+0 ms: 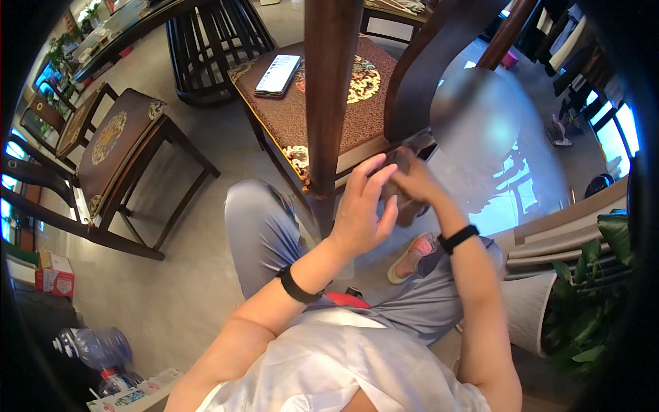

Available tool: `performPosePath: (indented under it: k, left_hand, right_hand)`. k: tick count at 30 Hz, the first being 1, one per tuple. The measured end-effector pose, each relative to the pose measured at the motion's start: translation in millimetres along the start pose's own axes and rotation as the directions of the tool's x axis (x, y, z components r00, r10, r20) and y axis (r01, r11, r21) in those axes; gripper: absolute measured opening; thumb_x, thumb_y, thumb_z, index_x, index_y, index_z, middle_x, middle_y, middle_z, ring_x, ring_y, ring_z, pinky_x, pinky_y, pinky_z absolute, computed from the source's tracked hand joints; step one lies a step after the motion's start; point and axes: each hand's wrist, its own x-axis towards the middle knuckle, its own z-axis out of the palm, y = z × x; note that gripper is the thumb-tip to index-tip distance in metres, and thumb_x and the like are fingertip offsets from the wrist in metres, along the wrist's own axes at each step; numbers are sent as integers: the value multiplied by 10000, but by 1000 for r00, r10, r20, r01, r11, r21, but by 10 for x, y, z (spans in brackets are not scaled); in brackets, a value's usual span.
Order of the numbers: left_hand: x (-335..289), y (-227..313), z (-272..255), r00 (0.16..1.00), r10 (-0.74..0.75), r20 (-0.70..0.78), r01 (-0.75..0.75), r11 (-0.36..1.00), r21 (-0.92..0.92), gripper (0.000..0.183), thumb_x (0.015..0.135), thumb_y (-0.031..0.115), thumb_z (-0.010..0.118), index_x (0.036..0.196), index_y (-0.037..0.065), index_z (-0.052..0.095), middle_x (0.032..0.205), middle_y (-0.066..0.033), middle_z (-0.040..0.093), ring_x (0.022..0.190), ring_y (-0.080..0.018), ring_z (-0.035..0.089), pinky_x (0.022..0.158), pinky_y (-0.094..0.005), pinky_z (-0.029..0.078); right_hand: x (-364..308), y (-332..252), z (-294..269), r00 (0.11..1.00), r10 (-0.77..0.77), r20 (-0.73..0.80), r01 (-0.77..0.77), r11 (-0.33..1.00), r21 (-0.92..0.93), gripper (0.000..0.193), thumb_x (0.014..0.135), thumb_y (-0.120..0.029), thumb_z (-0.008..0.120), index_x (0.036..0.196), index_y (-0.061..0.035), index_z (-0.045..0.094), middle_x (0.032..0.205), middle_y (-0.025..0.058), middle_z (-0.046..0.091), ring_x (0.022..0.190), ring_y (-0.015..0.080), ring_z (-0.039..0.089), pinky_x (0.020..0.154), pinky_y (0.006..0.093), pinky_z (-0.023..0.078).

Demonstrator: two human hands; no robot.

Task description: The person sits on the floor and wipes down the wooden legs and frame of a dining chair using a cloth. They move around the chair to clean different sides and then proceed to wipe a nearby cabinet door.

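My left hand (pixel 362 211) is raised in front of the wooden chair, its fingers curved and apart with nothing between them. Close beside it, my right hand (pixel 417 180) is smeared by motion, so I cannot see how its fingers are closed. Just under the right hand shows a blurred brown thing (pixel 408 210) that I cannot make out. Both hands are by the back edge of the chair's brown patterned seat cushion (pixel 274 120). A dark wooden post (pixel 328 96) of the chair rises left of my hands. On the cushion lies a phone (pixel 277 75) with its screen lit.
A second cushioned chair (pixel 113 147) stands at the left, and a black slatted chair (pixel 216 51) at the back. Large plastic bottles (pixel 103 349) and a red-and-white box (pixel 55 275) are at lower left. A leafy plant (pixel 590 302) in a white pot (pixel 515 302) stands at right.
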Motion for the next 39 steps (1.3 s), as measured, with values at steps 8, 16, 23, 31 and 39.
performPosePath:
  k: [8, 16, 23, 31, 39]
  left_hand:
    - [-14, 70, -179, 990, 115, -80, -119, 992, -49, 450, 760, 4, 658, 1201, 32, 571, 1259, -195, 530, 1155, -348, 546, 954, -398, 475]
    - [24, -133, -471, 901, 235, -365, -155, 960, 235, 741, 764, 42, 700, 1369, -5, 275, 1327, -216, 370, 1262, -329, 372, 1095, -436, 283]
    - [267, -631, -228, 871, -14, -491, -4, 999, -37, 772, 827, 218, 760, 1394, 3, 282, 1282, -195, 445, 1096, -301, 519, 958, -400, 424]
    - [239, -744, -142, 816, 171, -552, -37, 969, 245, 977, 646, 552, 846, 1299, 5, 368, 1014, -153, 601, 833, -277, 615, 737, -369, 508]
    - [65, -890, -437, 853, 134, -505, 12, 961, 275, 758, 816, 336, 793, 1320, 23, 321, 1167, -130, 619, 857, -166, 646, 732, -304, 548]
  right_hand:
    - [-463, -423, 377, 800, -228, 555, 92, 961, 261, 473, 798, -304, 654, 1202, -65, 597, 1033, 152, 674, 1009, 259, 627, 880, 357, 492]
    - [-235, 420, -398, 993, 114, -27, -115, 990, -81, 362, 826, -178, 522, 1146, -41, 621, 1096, 190, 640, 1020, 353, 628, 902, 436, 502]
    - [514, 817, -1235, 703, 563, -434, 333, 278, 901, 439, 891, -254, 412, 1268, -72, 546, 1187, 133, 635, 1091, 322, 619, 946, 466, 501]
    - [1063, 1127, -1598, 947, 104, -305, 286, 162, 944, 409, 936, -337, 521, 1249, -84, 592, 1205, 75, 647, 1117, 243, 611, 1011, 385, 451]
    - [1079, 1037, -1381, 951, 18, -307, 305, 72, 950, 472, 960, -453, 517, 1254, -88, 573, 1174, 57, 641, 1091, 215, 600, 994, 361, 444]
